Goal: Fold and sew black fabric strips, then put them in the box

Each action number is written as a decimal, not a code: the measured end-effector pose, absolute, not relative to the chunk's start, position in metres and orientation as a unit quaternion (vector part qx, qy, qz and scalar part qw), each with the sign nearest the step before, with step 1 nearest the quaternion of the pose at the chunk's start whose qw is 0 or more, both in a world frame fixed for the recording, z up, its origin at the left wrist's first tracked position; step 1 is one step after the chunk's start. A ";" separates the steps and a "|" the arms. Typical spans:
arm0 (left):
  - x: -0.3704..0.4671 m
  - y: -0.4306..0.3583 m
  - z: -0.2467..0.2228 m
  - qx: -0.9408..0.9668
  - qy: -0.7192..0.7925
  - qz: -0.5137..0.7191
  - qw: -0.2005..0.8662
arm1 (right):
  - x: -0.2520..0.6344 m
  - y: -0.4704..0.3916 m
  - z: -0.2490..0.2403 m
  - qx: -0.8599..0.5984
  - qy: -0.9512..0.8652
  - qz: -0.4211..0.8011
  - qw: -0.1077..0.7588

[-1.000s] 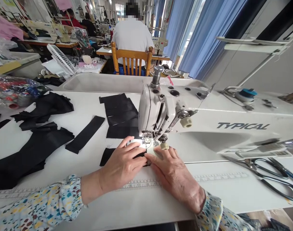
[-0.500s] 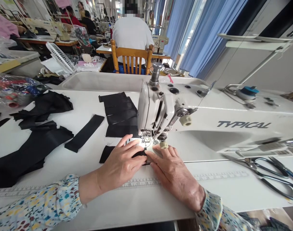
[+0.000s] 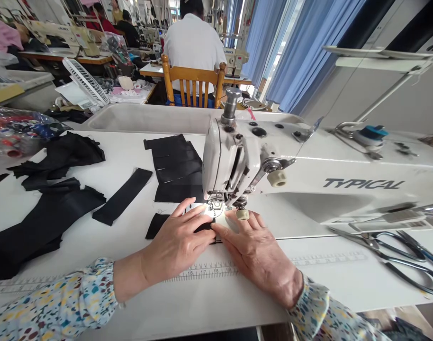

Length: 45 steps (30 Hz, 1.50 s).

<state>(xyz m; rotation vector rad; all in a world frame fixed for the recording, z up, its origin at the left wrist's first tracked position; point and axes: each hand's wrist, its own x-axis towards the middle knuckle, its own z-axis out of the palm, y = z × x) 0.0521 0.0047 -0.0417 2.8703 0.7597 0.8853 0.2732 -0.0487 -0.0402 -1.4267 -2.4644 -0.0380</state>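
Observation:
A small black fabric strip (image 3: 157,226) lies flat just in front of the needle area of the white sewing machine (image 3: 298,175). My left hand (image 3: 183,239) rests over this strip, its fingers spread and pressing it to the bed. At the strip's right end, my right hand (image 3: 257,251) touches the edge with thumb and fingertips, its other fingers lying apart near the presser foot. Overlapping black pieces (image 3: 177,166) lie behind, left of the machine head. A separate black strip (image 3: 123,196) sits farther left.
Large black scraps (image 3: 46,213) cover the left of the white table (image 3: 159,312). Scissors (image 3: 397,258) lie at the right. Plastic-wrapped items (image 3: 17,132) are at the far left. A person (image 3: 193,42) sits ahead beyond a wooden chair back (image 3: 193,78).
The view has shifted slightly. My right thumb has moved a little to the left along the strip's edge; my left hand stays nearly in place.

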 end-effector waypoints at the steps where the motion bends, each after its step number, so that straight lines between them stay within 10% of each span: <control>1: 0.052 0.005 -0.041 0.926 0.246 0.285 0.023 | 0.273 -0.048 -0.039 -0.492 -0.859 -0.014 0.142; 45: 0.049 0.009 -0.044 0.930 0.226 0.287 0.032 | 0.264 -0.055 -0.039 -0.518 -0.825 0.089 0.207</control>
